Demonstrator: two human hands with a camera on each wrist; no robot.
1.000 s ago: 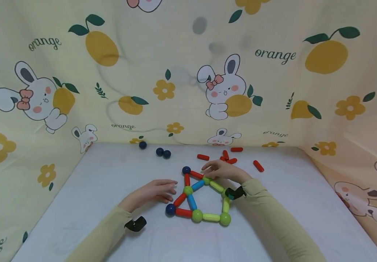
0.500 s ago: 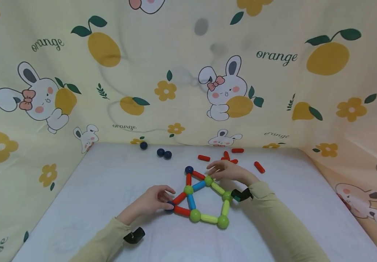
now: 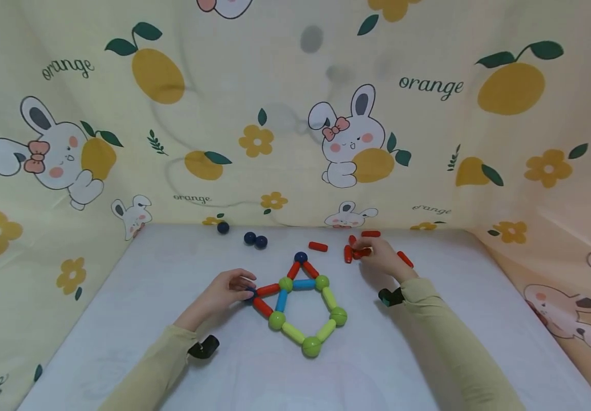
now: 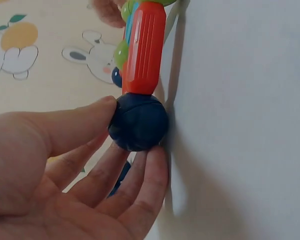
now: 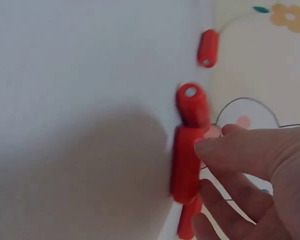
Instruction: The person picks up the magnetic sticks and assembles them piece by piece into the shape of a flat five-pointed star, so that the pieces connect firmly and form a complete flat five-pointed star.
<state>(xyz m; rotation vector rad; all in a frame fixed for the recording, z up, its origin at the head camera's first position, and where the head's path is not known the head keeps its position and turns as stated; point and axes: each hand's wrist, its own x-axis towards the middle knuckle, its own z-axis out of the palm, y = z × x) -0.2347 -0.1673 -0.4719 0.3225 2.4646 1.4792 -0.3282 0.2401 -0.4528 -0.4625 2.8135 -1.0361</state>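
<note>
A flat figure of magnetic balls and rods lies on the table: lime rods point(image 3: 293, 333), blue rods point(image 3: 304, 284) and red rods point(image 3: 262, 307) joined by green balls point(image 3: 312, 346). My left hand point(image 3: 223, 288) pinches the dark blue ball point(image 4: 139, 123) at the figure's left corner, thumb on one side and fingers beneath. Another dark blue ball point(image 3: 301, 257) tops the far triangle. My right hand point(image 3: 381, 258) is over the loose red rods at the back. Its thumb tip meets the side of a red rod point(image 5: 186, 165), with the other fingers loosely bent beside it.
Several loose red rods, one red rod point(image 3: 318, 246) lying apart on the left and another point(image 3: 370, 233) behind, surround the right hand. Dark blue balls point(image 3: 250, 238) lie at the back left. A printed curtain point(image 3: 274, 114) rises behind the white table point(image 3: 172, 257).
My left hand has taken hold of the corner ball, and the figure has turned clockwise and shifted left. My right hand has left the figure and moved back and right to the loose red rods.
</note>
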